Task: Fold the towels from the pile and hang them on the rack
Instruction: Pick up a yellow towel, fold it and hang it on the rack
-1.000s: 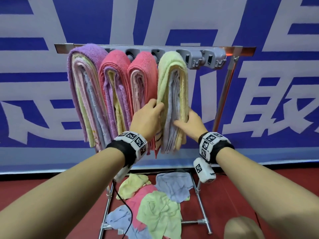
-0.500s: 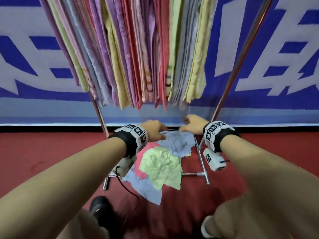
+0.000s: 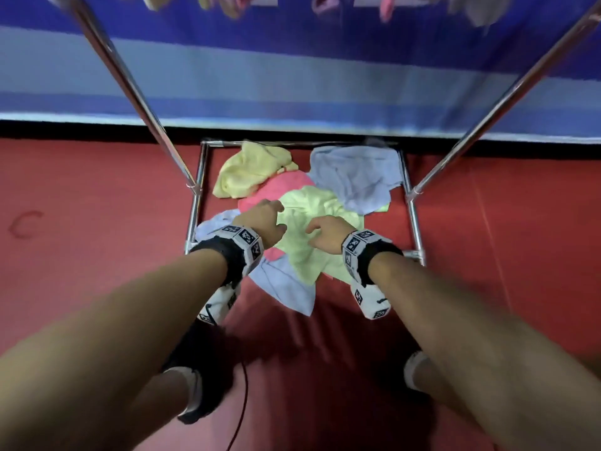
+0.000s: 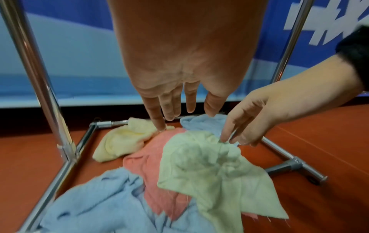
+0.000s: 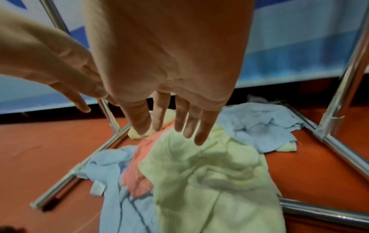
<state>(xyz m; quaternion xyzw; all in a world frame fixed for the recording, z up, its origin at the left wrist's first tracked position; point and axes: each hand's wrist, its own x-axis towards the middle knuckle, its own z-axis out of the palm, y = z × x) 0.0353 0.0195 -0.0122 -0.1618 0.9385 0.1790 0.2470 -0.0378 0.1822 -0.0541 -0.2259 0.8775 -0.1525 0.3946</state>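
A pile of loose towels lies on the red floor inside the rack's base frame [image 3: 411, 222]. A light green towel [image 3: 312, 222] is on top, over a pink towel [image 3: 279, 190]. A yellow towel [image 3: 250, 170] and a blue towel [image 3: 357, 177] lie behind, and another blue towel [image 3: 286, 288] lies in front. My left hand [image 3: 278, 219] hovers over the pink and green towels with straight fingers [image 4: 169, 110]. My right hand [image 3: 312, 231] is spread just above the green towel [image 5: 209, 173], its fingertips [image 4: 225, 138] at the cloth. Neither hand holds anything.
Two slanted chrome rack poles [image 3: 130, 86] [image 3: 487, 118] rise on either side of the pile. Ends of hung towels [image 3: 227, 4] show at the top edge. A blue and white banner wall stands behind. My feet [image 3: 201, 385] and a thin cable [image 3: 244, 402] are below.
Both hands left the hung towels on the rack and came down to the pile on the floor. The view tilted down with them.
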